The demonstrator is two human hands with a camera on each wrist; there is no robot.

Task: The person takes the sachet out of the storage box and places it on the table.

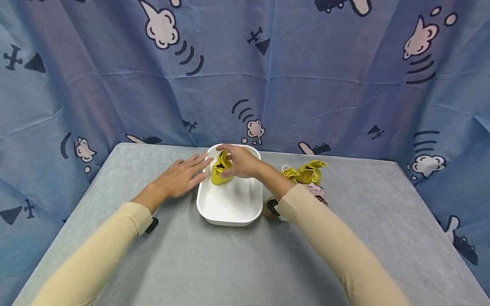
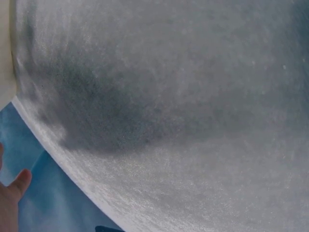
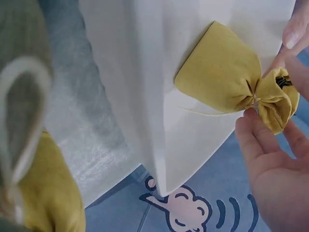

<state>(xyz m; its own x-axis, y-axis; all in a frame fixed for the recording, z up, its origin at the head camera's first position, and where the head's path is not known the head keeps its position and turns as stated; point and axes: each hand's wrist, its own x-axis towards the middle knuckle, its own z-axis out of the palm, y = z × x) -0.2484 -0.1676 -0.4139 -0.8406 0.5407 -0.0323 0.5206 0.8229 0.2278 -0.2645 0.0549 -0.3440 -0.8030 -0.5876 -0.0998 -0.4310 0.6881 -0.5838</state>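
A small yellow drawstring pouch (image 1: 221, 171) is in the white tray (image 1: 229, 208), toward its back left. My right hand (image 1: 242, 161) reaches over the tray and holds the pouch near its gathered neck. In the right wrist view, the fingertips (image 3: 251, 121) meet the neck of the pouch (image 3: 219, 70), and a thin cord trails from it. My left hand (image 1: 183, 175) lies with fingers spread at the tray's left rim, holding nothing. The left wrist view shows mostly grey tabletop, with a few fingers (image 2: 12, 193) at its lower left edge.
Right of the tray sit two more yellow pouches (image 1: 311, 172), a pinkish pouch (image 1: 317, 191) and a brown item (image 1: 269, 209), partly behind my right forearm. A small black object (image 1: 152, 225) lies under my left wrist. A patterned blue curtain (image 1: 229, 85) hangs behind the table.
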